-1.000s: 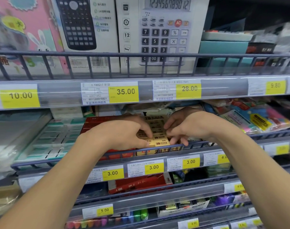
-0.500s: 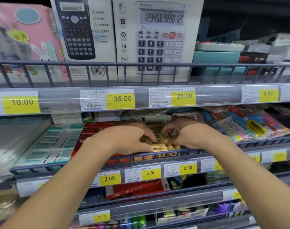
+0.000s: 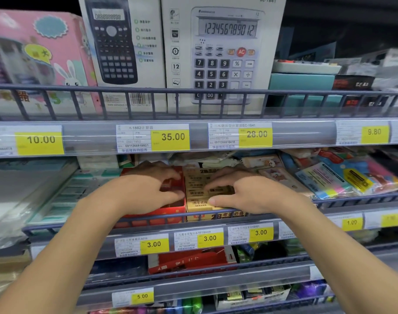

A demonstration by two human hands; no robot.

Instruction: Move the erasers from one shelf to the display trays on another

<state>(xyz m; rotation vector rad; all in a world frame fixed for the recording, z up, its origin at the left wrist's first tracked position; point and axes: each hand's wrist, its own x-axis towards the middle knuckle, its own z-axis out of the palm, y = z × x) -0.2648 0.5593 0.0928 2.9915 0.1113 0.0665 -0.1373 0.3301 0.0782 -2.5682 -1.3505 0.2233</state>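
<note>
- Here, at the centre of the frame, yellow-gold erasers (image 3: 199,196) lie packed in rows inside a yellow display tray (image 3: 216,215) on the middle shelf; each block's long axis runs left to right, printed face up.
- The right hand (image 3: 243,196) rests over the tray's right part, its fingers (image 3: 218,183) curved and spread, tips touching the erasers; whether it grips one I cannot tell.
- The left hand (image 3: 145,191) sits just left, over a red display tray (image 3: 168,209), fingers (image 3: 170,176) curled, the thumb by the wall between the two trays; what it holds, if anything, is hidden.
- A wire rail (image 3: 352,197) fronts this shelf, with yellow price tags (image 3: 210,238) below.
- At upper centre, two calculator boxes (image 3: 225,53) stand on the shelf above.
- Colourful wrapped packs (image 3: 343,177) lie at the right.
</note>
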